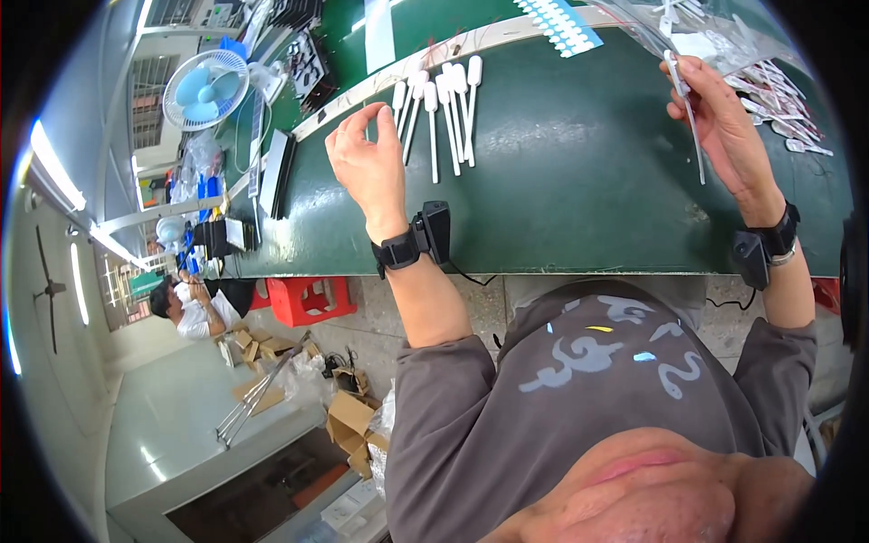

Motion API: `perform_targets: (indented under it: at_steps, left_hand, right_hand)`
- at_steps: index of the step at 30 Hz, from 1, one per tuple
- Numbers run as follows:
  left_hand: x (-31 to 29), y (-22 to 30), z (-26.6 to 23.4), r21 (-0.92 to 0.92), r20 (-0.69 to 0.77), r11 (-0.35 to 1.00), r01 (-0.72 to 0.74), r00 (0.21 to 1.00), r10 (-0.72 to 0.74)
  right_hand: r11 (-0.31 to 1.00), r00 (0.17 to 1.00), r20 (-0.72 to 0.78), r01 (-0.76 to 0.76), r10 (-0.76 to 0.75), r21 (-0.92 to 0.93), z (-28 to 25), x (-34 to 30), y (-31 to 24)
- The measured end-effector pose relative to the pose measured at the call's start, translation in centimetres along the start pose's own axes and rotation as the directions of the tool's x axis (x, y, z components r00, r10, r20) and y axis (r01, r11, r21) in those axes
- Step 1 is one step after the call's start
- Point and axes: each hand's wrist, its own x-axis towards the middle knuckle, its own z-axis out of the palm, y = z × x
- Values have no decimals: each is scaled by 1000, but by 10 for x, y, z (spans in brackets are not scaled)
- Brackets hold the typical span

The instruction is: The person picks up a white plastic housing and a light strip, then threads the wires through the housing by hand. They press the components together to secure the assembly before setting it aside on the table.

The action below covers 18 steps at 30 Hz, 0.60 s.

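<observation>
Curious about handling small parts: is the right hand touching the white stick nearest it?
Touching: the head view shows the right hand holding the white stick near its upper end.

I see one slim white stick (696, 149) pinched in the right hand (724, 118), its shaft pointing back toward the wearer | I see similar white sticks (443, 90) lying loosely fanned on the green tabletop (579, 208), rounded heads facing away, just beside the left hand (369, 167), contact unclear
</observation>
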Motion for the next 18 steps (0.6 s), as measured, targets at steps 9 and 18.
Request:
perform_targets:
  at_steps: [9,18]
  left_hand:
    - [-27,47,11,-197,157,972,-126,975,158]
    - [-56,212,54,-628,287,598,-497,566,773]
  right_hand:
    - [1000,998,65,23,-23,10,-9,-6,-20]
    - [805,919,-64,373,-389,462,-43,-47,-90]
